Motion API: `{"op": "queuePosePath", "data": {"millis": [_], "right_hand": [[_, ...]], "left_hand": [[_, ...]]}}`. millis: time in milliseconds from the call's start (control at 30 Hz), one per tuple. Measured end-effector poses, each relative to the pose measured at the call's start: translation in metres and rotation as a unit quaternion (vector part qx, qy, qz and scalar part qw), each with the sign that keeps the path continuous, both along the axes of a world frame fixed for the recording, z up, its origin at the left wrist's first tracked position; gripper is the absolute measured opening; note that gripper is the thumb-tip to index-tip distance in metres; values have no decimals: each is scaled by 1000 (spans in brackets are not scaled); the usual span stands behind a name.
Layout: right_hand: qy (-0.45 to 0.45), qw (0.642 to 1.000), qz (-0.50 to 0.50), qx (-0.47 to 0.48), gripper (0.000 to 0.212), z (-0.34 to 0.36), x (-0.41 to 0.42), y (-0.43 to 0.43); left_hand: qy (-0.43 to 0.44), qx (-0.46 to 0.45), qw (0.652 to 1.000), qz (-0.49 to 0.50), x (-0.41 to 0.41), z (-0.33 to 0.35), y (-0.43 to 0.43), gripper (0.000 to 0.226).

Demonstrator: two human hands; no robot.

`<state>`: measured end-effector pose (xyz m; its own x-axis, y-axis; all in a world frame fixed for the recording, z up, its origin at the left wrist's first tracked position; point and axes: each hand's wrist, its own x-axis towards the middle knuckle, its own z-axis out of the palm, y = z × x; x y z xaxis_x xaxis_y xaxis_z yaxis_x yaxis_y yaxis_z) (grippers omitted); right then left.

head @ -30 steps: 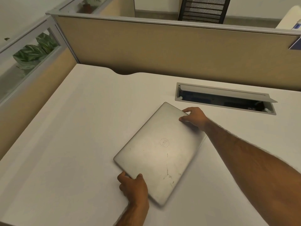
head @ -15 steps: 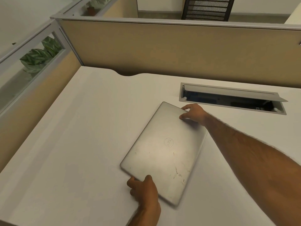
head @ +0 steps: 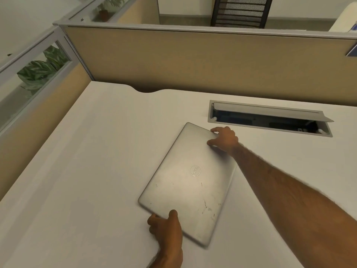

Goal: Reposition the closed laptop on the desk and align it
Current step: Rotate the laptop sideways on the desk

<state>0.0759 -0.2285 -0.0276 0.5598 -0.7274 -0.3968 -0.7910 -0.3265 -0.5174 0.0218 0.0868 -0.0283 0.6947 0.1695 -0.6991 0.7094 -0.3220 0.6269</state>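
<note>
A closed silver laptop [head: 185, 182] with a round logo lies flat on the white desk [head: 87, 171], turned at a slant to the desk's edges. My left hand [head: 168, 231] grips its near short edge, thumb on the lid and fingers under the rim. My right hand [head: 224, 139] holds the far right corner, thumb on top and fingers curled over the far edge. My right forearm crosses the desk from the lower right and covers part of the laptop's right side.
An open cable tray [head: 268, 120] with a raised grey flap is set into the desk just beyond the laptop. Beige partition walls [head: 193, 60] close the desk at the back and left. Potted plants [head: 38, 68] stand behind the left glass panel.
The laptop has turned a little clockwise, its long sides now steeper in the view. Both hands kept their grip and moved with it.
</note>
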Motion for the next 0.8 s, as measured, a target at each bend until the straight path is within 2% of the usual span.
{"op": "queuePosePath", "data": {"millis": [67, 133, 200, 267, 367, 500, 567, 667, 800], "right_hand": [[-19, 999, -24, -32, 64, 1, -12, 15], [-55, 995, -56, -61, 64, 2, -30, 31], [-86, 990, -93, -66, 63, 2, -51, 48], [-92, 986, -125, -61, 64, 1, -71, 62], [-83, 980, -179, -37, 69, 1, -94, 80], [-57, 965, -250, 48, 78, 3, -109, 98], [-41, 962, -259, 72, 75, 3, -110, 107], [-30, 959, -265, 94, 68, 3, -108, 120], [-35, 955, -269, 116, 70, 4, -105, 133]], "left_hand": [[8, 6, 999, -34, 4, 3, 7, 56], [2, 37, 997, -65, 10, 9, 13, 71], [-45, 68, 992, -93, 19, 18, 17, 83], [-121, 88, 979, -141, 35, 25, 16, 86], [-180, 100, 955, -215, 74, 27, -2, 78], [-170, 97, 933, -303, 119, 28, -48, 67], [-161, 90, 921, -344, 133, 27, -70, 63], [-148, 134, 901, -385, 145, 25, -94, 55], [-142, 191, 863, -445, 147, 21, -111, 49]]}}
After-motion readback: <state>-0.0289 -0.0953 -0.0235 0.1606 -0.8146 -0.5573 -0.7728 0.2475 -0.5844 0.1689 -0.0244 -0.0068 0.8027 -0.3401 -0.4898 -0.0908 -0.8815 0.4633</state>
